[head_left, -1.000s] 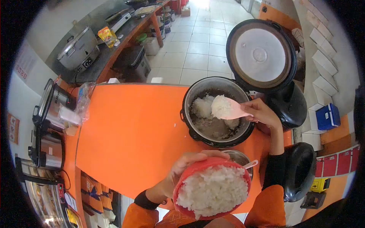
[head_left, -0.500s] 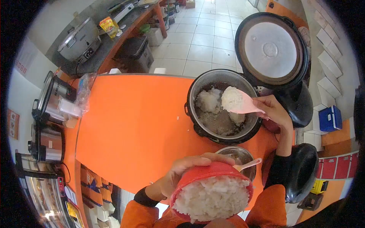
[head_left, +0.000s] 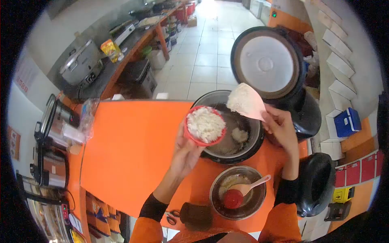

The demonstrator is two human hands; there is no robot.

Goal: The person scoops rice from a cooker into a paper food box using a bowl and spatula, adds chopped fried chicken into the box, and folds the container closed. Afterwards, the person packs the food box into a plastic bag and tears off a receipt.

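Note:
My left hand (head_left: pixel 185 152) is wrapped round a red bowl (head_left: pixel 204 142) heaped with white rice (head_left: pixel 205 124). It is held over the left edge of a large rice cooker pot (head_left: pixel 227 152). In my right hand (head_left: pixel 279 125) is a pale pink rice paddle (head_left: pixel 252 106), with rice stuck to its blade, raised over the pot's back right side. Some clumps of rice lie on the pot's bottom; the bowl hides part of the inside. Nearer me, a steel bowl (head_left: pixel 259 202) contains a red cup (head_left: pixel 233 199) and a light-coloured spoon (head_left: pixel 257 182).
The cooker's round lid (head_left: pixel 265 65) stands raised behind the pot. Scissors (head_left: pixel 172 217) and a dark block-like object (head_left: pixel 196 216) lie at the front of the orange table (head_left: pixel 133 154). More cookers (head_left: pixel 56 166) line the left; black rounded appliances (head_left: pixel 316 182) stand at right.
The red bowl has moved from close to me, away and up to the pot's edge. The paddle stays raised over the pot, and the view has tilted up slightly.

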